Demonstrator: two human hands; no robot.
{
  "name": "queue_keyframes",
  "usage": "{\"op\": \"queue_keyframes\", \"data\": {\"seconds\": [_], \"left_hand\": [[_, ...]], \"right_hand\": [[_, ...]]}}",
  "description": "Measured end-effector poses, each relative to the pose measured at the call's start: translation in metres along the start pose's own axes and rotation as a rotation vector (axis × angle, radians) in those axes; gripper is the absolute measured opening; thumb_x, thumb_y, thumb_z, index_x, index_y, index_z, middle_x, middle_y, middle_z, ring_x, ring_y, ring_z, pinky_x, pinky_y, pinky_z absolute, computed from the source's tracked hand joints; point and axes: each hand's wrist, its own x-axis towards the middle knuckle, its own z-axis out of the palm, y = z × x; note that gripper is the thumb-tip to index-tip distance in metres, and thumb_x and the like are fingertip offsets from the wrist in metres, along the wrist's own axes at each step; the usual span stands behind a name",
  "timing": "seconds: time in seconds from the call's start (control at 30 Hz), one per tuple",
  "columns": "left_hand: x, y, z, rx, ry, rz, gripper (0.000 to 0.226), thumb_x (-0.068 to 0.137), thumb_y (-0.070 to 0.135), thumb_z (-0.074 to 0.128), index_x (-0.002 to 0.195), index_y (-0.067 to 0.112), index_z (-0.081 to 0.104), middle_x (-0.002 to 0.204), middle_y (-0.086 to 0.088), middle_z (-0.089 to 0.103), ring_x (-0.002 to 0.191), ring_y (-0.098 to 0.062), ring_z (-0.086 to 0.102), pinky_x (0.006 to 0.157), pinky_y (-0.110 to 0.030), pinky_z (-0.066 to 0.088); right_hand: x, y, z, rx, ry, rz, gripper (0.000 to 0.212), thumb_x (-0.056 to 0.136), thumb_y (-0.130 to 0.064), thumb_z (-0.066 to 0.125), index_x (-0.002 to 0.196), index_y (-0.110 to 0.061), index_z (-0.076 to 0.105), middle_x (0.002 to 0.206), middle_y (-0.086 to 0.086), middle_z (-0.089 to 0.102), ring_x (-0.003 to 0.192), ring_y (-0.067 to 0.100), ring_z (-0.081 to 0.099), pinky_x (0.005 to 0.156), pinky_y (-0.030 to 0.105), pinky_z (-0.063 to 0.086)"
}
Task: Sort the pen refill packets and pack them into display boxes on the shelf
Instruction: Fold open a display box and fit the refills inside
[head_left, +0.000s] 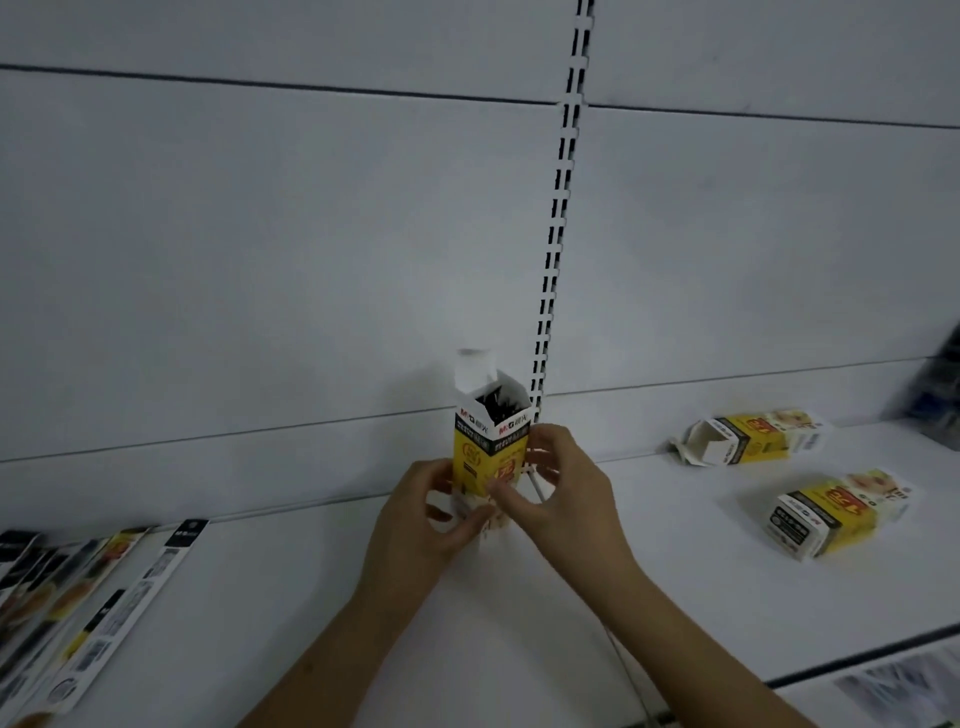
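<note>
You have an upright display box (491, 449) standing on the white shelf (311, 597), close to the back panel and just beside the slotted upright (558, 208). Both your hands are on its lower half: your left hand (421, 519) curls its fingers round the left side and base, and your right hand (558, 486) pinches the front right corner with thumb and fingers. The top flap is open and dark refills show inside, so this looks like the seating step, squaring the filled box into its place. Keep the box vertical as you settle it, since it is tall, narrow and open at the top, and a tilt could spill the refills. Press the base flat before you let go, and release one hand at a time. Two more boxes lie on their sides well to the right, an opened box (753, 436) further back and a closed box (839, 512) nearer you; both likely need standing up later. Loose refill packets (98, 613) fan out at the far left of the shelf, still to be sorted.
</note>
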Motion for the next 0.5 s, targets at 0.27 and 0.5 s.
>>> {"op": "queue_keyframes", "data": {"seconds": [0.27,0.5], "left_hand": [[-0.001,-0.023,-0.026,0.458,-0.423,0.092,0.08,0.075,0.081,0.045,0.139,0.032,0.045,0.135,0.014,0.05,0.123,-0.007,0.048,0.103,-0.028,0.042],[-0.031,-0.066,-0.063,0.678,-0.426,0.062,0.097,0.077,0.086,-0.002,0.149,0.033,0.036,0.156,0.017,0.022,0.147,-0.009,0.021,0.115,-0.019,0.008]], "right_hand": [[0.015,0.014,-0.01,0.103,0.019,0.015,0.046,0.079,-0.024,0.077,0.114,-0.043,0.056,0.095,-0.019,0.069,0.089,-0.001,0.065,0.08,0.017,0.053],[0.059,0.045,-0.053,-0.578,-0.391,-0.18,0.075,0.088,-0.039,0.064,0.151,-0.039,0.022,0.098,-0.003,0.052,0.092,0.015,0.051,0.073,0.021,0.033]]}}
